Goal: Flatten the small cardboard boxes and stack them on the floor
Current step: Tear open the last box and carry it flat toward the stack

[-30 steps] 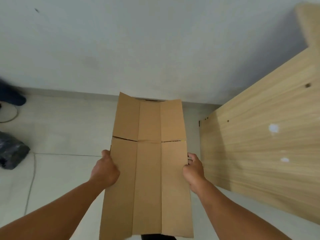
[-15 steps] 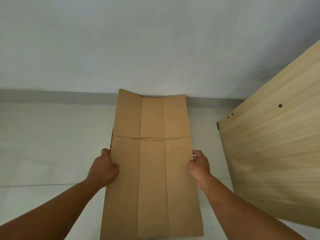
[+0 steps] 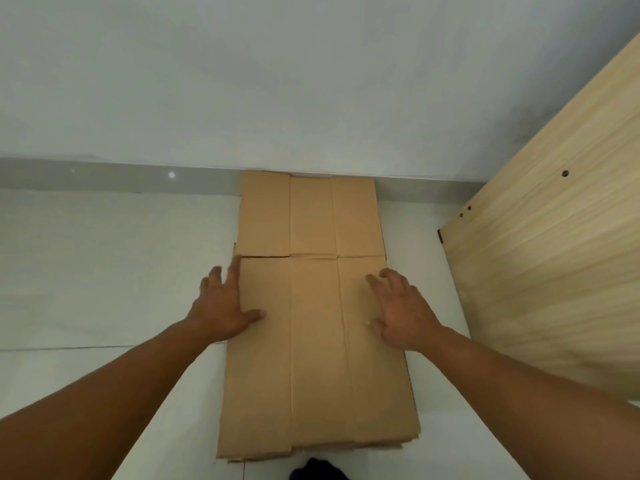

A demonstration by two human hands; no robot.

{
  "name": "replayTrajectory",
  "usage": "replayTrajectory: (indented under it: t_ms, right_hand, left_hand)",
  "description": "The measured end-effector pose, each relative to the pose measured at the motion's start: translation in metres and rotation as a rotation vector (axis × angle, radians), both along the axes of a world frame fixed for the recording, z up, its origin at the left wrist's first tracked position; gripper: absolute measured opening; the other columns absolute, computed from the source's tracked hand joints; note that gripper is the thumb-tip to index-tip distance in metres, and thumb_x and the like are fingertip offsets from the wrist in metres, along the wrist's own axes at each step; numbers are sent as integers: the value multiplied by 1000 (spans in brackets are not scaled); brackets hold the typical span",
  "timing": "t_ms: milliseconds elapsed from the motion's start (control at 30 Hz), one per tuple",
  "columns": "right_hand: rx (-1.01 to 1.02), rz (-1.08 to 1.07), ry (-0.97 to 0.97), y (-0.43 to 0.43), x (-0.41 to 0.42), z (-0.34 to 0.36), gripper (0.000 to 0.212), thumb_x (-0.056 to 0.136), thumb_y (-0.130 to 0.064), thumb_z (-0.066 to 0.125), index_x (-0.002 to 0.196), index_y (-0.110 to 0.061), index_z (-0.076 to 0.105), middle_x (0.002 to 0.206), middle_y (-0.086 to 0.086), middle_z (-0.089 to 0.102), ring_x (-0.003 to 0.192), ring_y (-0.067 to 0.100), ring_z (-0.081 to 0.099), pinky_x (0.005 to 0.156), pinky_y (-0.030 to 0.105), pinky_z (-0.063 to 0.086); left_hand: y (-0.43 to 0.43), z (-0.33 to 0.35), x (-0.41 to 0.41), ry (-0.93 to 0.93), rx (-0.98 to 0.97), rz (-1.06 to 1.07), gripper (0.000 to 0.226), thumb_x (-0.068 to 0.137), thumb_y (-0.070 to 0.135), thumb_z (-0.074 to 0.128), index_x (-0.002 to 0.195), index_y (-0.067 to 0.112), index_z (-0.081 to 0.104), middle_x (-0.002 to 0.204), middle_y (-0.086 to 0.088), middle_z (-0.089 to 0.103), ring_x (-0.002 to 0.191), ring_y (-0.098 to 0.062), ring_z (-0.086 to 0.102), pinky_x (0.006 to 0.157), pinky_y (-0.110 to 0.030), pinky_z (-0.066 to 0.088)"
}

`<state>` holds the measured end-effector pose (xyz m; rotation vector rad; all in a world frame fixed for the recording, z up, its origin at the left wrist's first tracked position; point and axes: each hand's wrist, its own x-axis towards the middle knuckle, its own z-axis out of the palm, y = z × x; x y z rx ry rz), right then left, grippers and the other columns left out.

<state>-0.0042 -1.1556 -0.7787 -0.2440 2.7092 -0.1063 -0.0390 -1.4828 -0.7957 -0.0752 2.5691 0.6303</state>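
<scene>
1. Flattened cardboard box (image 3: pixel 313 358) lies flat on the pale floor (image 3: pixel 104 271), its far end against the grey baseboard (image 3: pixel 104 174) under the white wall (image 3: pixel 311 81). Layered cardboard edges under its near end show a stack (image 3: pixel 381 443) beneath it.
2. Left hand (image 3: pixel 221 306) rests on the box's left edge, fingers spread and straight, thumb on the cardboard, gripping nothing.
3. Right hand (image 3: pixel 405 313) lies palm down on the right panel, fingers spread wide, gripping nothing.
4. Light wooden panel (image 3: pixel 554 271) stands to the right, apart from the box.
</scene>
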Motion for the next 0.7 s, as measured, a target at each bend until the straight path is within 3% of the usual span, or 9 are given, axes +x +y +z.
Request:
replayTrajectory:
  t_ms: [100,233,367,467,600,700]
  right_hand:
    - [23,297,-41,-11,13,8,90,87,-60,59,157,-24,16,165,11,6,151,30,9,121,43,15]
    - [89,499,-80,-31,23,10,94,81,-71,58,154,-27,19,165,9,2,152,30,3,123,47,10]
    - [139,483,-224,-42,39,1,111,72,-79,59,156,-30,6,166,7,-12,152,31,-10,123,54,3]
    - [156,431,-304,-45,43,-5,118,73,-74,66,157,-30,-3,165,4,-22,152,30,-17,122,56,4]
    - [122,362,-317,-49,42,-9,116,75,-59,76,157,-31,-2,164,3,-24,152,28,-18,122,56,6]
    - [81,285,-289,-52,38,-12,113,75,-57,76,157,-28,5,166,5,-17,153,28,-9,122,53,14]
  left_hand:
    - [20,4,7,0,-203,-337,119,70,70,71,155,41,-7,163,-8,-20,150,-39,-15,115,-65,19]
    - [50,2,25,-114,-277,-534,116,68,72,72,154,45,-2,160,-3,-31,147,-41,-24,112,-73,12]
    - [61,-8,35,-139,-324,-553,125,65,73,72,153,42,-9,161,-4,-31,147,-40,-23,113,-71,15]
    - [60,-15,35,-151,-357,-564,127,65,75,71,153,41,-14,160,-4,-33,147,-40,-22,113,-71,15]
    - [63,-17,33,-161,-362,-561,128,64,74,72,153,40,-15,159,-4,-33,147,-41,-22,112,-71,15]
    - [64,-20,32,-160,-360,-556,129,64,74,73,153,40,-15,159,-4,-34,147,-41,-22,112,-71,16]
